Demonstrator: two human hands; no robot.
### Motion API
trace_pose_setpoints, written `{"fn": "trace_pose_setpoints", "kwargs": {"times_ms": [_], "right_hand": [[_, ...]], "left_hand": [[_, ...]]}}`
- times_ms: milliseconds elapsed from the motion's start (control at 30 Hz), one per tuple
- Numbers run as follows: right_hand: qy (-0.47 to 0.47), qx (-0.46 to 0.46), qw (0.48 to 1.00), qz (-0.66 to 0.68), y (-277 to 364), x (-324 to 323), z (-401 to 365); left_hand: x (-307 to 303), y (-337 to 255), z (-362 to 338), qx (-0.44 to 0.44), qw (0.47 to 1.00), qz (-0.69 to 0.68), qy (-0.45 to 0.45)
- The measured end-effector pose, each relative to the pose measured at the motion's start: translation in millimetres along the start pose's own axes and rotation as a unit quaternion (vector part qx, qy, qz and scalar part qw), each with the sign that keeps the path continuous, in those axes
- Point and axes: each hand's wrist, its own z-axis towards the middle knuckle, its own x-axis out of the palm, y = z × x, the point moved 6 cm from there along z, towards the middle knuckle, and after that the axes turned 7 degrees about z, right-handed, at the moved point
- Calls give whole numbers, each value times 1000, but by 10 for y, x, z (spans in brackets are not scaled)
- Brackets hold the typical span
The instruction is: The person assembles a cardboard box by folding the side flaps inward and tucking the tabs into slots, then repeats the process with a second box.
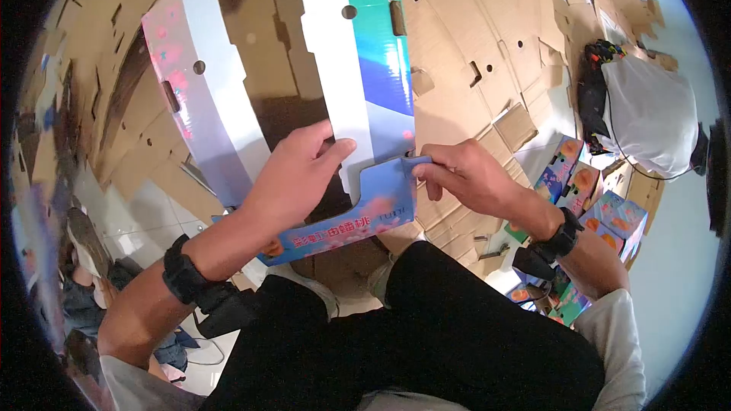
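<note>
An open printed cardboard box [388, 84] stands in front of my knees, with blue, green and pink panels and white inner flaps. Its low front wall [335, 232] has a cut-out edge and printed lettering. My right hand [468, 173] pinches the box's front right corner, thumb and fingers closed on a blue flap edge. My left hand [301, 167] reaches over the front wall into the opening. Its thumb lies on the white inner flap at the right and its fingers go under that flap's edge, partly hidden.
Flattened brown cardboard sheets [472, 23] cover the floor around the box. Several printed boxes [617, 217] are stacked at the right. Beyond them is a white-covered object [651, 110] with a dark cable. Another person's leg and shoe [87, 243] show at the left.
</note>
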Motion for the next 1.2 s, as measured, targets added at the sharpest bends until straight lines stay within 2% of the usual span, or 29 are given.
{"fn": "trace_pose_setpoints", "kwargs": {"times_ms": [67, 167, 267, 300, 367, 500, 600, 733, 800, 900, 1000, 1033, 1133, 1167, 1200], "right_hand": [[-8, 18, 1000, 6, -20, 15, 18], [-15, 37, 991, -131, -66, 13, 83], [2, 139, 989, -42, -201, 61, 36], [-23, 92, 995, -18, -229, 63, 48], [-69, 2, 997, 33, -278, 111, 72], [-102, -44, 993, -48, -6, -8, 3], [-108, -68, 991, -41, 65, -25, -44], [-108, -49, 993, -16, 20, -16, -102], [-105, -60, 992, 34, 96, -20, -164], [-89, -58, 990, 90, 194, 6, -243], [-10, -49, 993, 111, 281, 33, -306], [17, -47, 991, 120, 295, 55, -325], [95, -52, 986, 126, 363, 144, -339], [115, -59, 985, 114, 397, 183, -345], [133, -66, 984, 102, 422, 217, -361]], "left_hand": [[12, -1, 5, 24, 1000, -18, -5], [0, 88, 71, 7, 999, -13, 32], [44, 182, 103, 28, 999, -25, 33], [22, 99, 53, 11, 999, -44, 26], [-16, 40, 29, -23, 996, -10, 84], [-69, 43, -41, -71, 986, 23, 147], [-340, -198, -336, -69, 977, -85, 181], [-793, -288, -700, -73, 990, -97, 77], [-1015, -42, -920, -97, 993, -72, -1], [-1158, 707, -1231, -151, 974, -65, -156], [-1073, 1037, -1488, -167, 966, -25, -196], [-1045, 1067, -1566, -137, 970, 99, -172], [-803, 998, -1719, -170, 985, -34, 9], [-737, 1030, -1804, -236, 963, -122, 38], [-727, 1055, -1843, -243, 962, -122, 39]]}}
